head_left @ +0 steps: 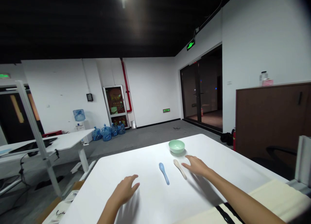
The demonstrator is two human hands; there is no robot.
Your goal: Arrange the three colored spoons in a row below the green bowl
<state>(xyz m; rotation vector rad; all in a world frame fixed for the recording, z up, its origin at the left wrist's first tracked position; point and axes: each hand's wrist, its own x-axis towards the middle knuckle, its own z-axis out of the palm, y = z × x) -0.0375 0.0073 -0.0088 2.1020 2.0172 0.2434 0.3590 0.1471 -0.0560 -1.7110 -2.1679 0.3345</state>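
Though near, spoon outside right grip

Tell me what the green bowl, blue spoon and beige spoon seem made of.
Green bowl: probably smooth plastic, faintly glossy, with even colour and soft highlights; ceramic is possible. Blue spoon: likely smooth plastic, evenly coloured throughout. Beige spoon: smooth plastic or wood; no grain discernible.

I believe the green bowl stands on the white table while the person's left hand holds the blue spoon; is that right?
Not quite: the head view shows the left hand empty, the blue spoon lying apart from it on the white table. The green bowl does stand there.
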